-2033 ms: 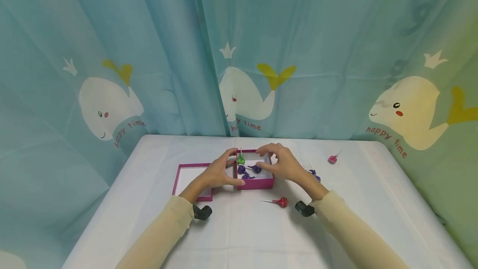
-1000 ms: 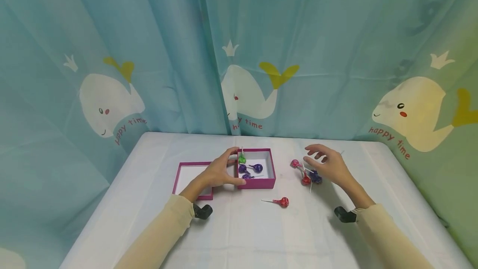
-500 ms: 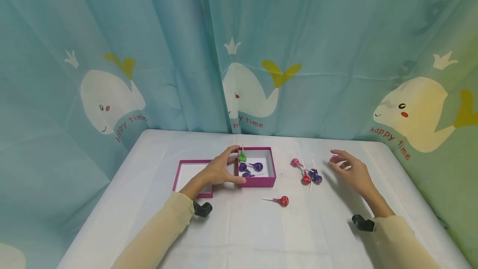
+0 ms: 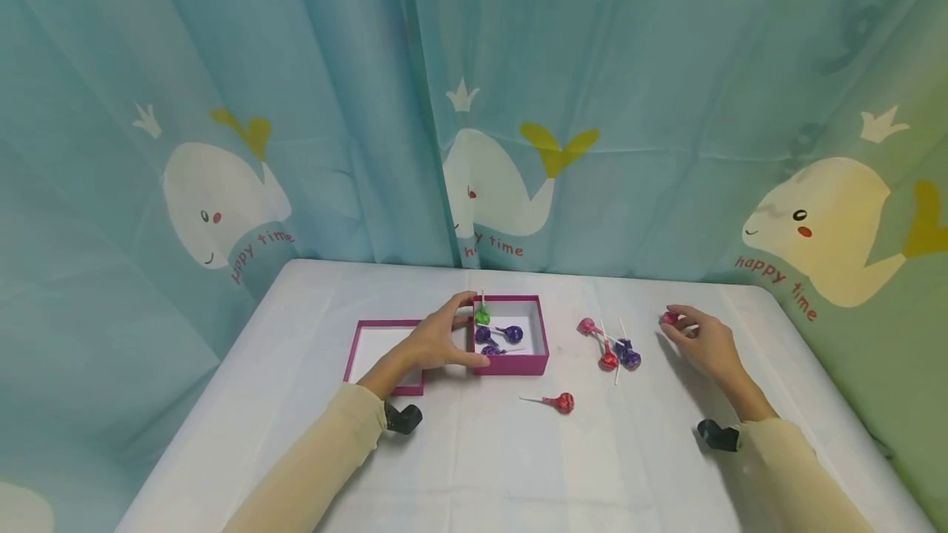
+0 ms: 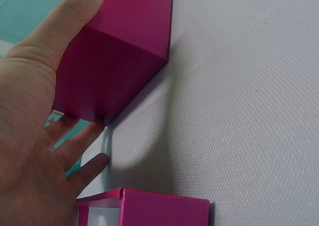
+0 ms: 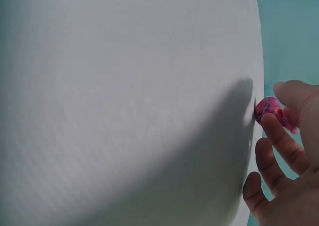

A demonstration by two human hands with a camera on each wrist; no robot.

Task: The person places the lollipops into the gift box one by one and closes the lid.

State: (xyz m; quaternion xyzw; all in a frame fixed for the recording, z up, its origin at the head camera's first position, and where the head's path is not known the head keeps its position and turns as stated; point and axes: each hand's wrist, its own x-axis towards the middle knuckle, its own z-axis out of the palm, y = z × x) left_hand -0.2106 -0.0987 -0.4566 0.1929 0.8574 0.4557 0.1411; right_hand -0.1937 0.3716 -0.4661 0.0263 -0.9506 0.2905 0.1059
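Observation:
My left hand [image 4: 439,340] holds the left end of a magenta box [image 4: 518,364], thumb on its front wall and fingers round toward the back. In the left wrist view the thumb presses the box wall [image 5: 129,21]. Inside the box lie a green lollipop [image 4: 482,316] and several purple lollipops [image 4: 513,334]. Over at the right, my right hand [image 4: 707,344] pinches a pink lollipop [image 4: 669,318] by its wrapped head between thumb and index finger. The right wrist view shows this lollipop [image 6: 269,109] close over the cloth, the other fingers loosely bent.
The box lid [image 4: 358,352] lies inside-up left of the box, partly behind the left hand. Between box and right hand lie pink [image 4: 587,325], red [image 4: 608,360] and purple [image 4: 630,359] lollipops, sticks crossing. Another red lollipop [image 4: 564,403] lies nearer the front. A curtain hangs behind the white-covered table [image 4: 474,467].
My right hand has moved from the box rightward, past the lollipop cluster, to the far pink lollipop and taken hold of it. The left hand has stayed on the box.

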